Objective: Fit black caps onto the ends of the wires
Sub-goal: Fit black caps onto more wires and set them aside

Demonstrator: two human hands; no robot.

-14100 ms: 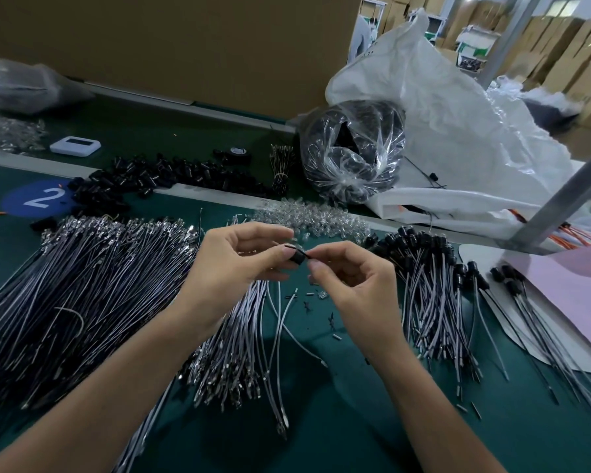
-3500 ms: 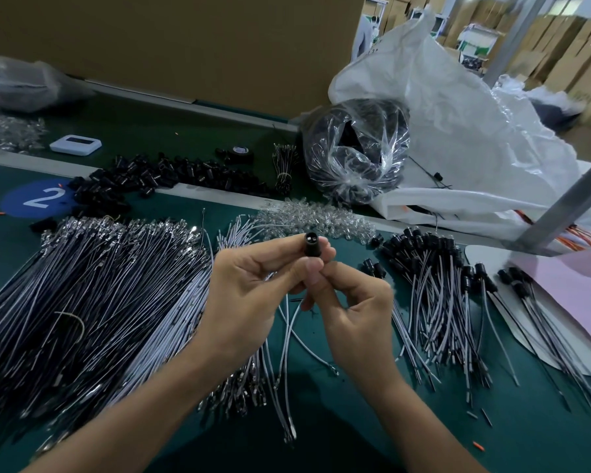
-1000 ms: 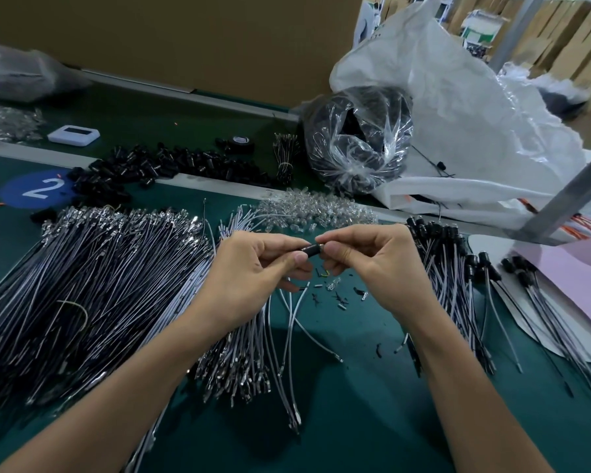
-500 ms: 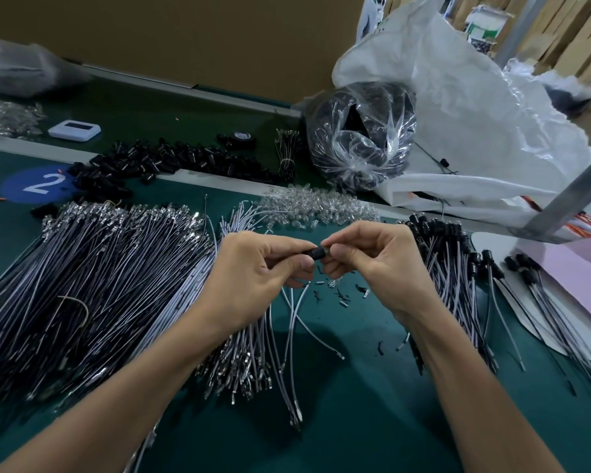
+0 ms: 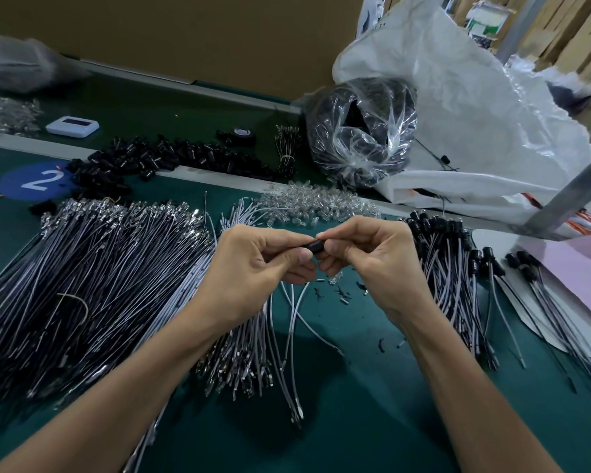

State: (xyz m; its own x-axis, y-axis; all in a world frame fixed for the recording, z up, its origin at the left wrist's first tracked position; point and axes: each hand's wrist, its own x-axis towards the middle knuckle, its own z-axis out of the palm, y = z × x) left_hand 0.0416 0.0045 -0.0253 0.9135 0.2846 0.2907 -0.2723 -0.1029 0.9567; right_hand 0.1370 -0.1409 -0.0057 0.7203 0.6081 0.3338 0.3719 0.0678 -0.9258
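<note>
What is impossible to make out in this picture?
Head view, black cap: both ends covered by fingertips of the left hand and right hand.
Head view, contents of the clear bag: glare, crinkled plastic.
Head view, loose bits on the green mat: too small.

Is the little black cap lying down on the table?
No, the left hand and right hand pinch the black cap up off the table.

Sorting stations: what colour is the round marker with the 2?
Blue round marker, white numeral; head view.
</note>
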